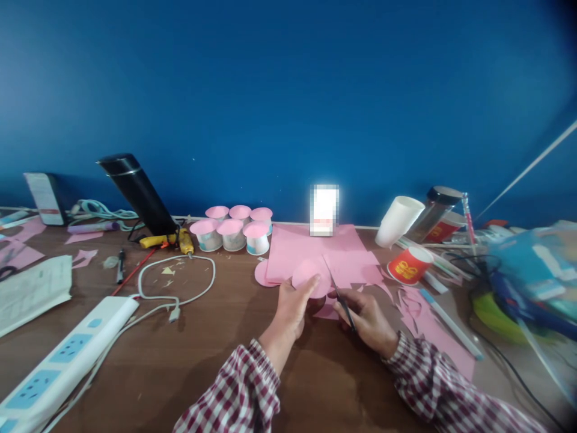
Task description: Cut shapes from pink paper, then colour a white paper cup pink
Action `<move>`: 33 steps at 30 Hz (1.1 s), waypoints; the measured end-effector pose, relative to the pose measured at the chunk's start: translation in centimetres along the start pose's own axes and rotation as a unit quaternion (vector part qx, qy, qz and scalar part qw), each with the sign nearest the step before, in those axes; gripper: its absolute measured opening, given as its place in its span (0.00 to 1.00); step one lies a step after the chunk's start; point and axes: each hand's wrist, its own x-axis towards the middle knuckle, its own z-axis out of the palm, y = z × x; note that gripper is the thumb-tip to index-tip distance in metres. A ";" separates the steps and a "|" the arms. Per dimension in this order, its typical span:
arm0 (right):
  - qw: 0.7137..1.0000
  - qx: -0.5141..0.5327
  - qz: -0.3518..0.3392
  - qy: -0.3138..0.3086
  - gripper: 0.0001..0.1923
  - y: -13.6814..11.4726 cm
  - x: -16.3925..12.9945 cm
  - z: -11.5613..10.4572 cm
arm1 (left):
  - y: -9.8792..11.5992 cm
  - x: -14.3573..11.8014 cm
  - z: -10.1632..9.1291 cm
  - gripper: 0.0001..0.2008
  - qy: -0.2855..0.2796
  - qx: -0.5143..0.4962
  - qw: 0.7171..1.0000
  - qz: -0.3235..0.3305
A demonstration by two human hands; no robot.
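My left hand (295, 307) pinches a round pink paper disc (312, 275) between thumb and fingers, above the table. In my right hand (367, 319) is a pair of dark-handled scissors (344, 307), its blades pointing up and away beside the disc's right edge. Whether the blades touch the paper, I cannot tell. Behind both hands lies a stack of pink paper sheets (293, 246). Another rounded pink piece (260, 273) sticks out at the stack's left edge. A small pink scrap (328, 309) is on the table below my hands.
Several small cups with pink tops (232, 231) stand left of the stack. A lit phone (323, 210) leans behind it. At right are a red paper cup (410, 264), white cups (399, 221) and pink scraps (437, 331). A power strip (67, 361), cable and black flask (137, 192) occupy the left.
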 end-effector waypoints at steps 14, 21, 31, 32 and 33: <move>1.000 0.030 -0.001 -0.002 0.18 0.6 0.0 -0.2 | 0.1 0.1 -0.3 0.22 -0.011 0.022 0.999 -0.027; 0.999 0.031 -0.014 -0.013 0.16 1.0 0.1 -0.2 | 0.2 0.1 -0.1 0.23 -0.013 0.006 0.999 -0.039; 1.000 0.025 -0.009 -0.004 0.17 0.9 0.0 -0.3 | 0.7 -0.4 0.1 0.19 -0.010 0.017 0.999 -0.026; 1.000 0.024 -0.007 -0.004 0.18 0.8 0.0 -0.3 | 0.8 -0.4 0.1 0.19 -0.010 0.016 1.000 -0.024; 1.000 0.024 -0.005 -0.004 0.18 0.7 0.0 -0.3 | 0.8 -0.4 0.1 0.19 -0.011 0.014 1.000 -0.021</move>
